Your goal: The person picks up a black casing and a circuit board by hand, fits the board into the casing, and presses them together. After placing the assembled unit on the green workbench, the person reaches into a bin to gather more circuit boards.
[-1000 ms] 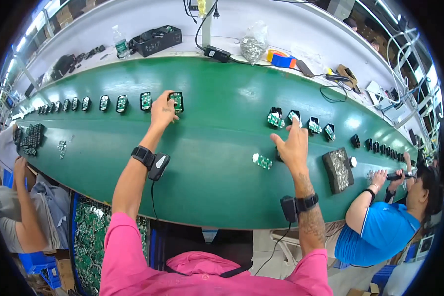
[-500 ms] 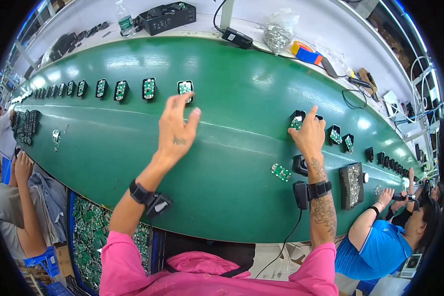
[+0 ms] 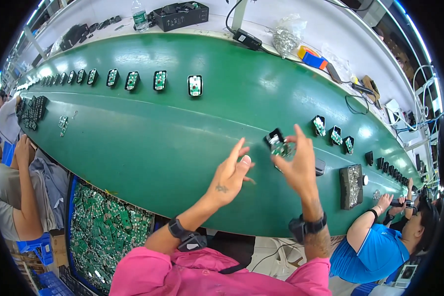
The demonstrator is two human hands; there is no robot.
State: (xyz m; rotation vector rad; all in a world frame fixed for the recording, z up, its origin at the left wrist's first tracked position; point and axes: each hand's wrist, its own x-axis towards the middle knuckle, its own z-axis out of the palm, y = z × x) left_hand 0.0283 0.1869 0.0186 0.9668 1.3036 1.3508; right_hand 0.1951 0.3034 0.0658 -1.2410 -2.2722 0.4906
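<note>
My left hand [image 3: 230,178] hovers over the middle of the green bench, fingers spread and holding nothing. To its right, my right hand [image 3: 299,165] grips a small black plastic housing [image 3: 274,136] between thumb and fingers. A green circuit board [image 3: 282,149] shows at the housing's near end, blurred; I cannot tell how far it sits inside. Behind my right hand, a dark rounded object [image 3: 320,166] is partly hidden. Beyond my left hand stands a housing with a board in it [image 3: 195,86], at the right end of a long row.
More board-filled housings [image 3: 319,126] line the bench at right, near a grey block tray [image 3: 351,186] of small metal parts. Stacked black housings [image 3: 33,112] lie far left, above a bin of circuit boards [image 3: 108,232]. A co-worker in blue [image 3: 380,251] sits at right.
My left hand has come right and nearer, away from the row's end housing. My right hand has lifted a housing from the right row and brought it left and nearer.
</note>
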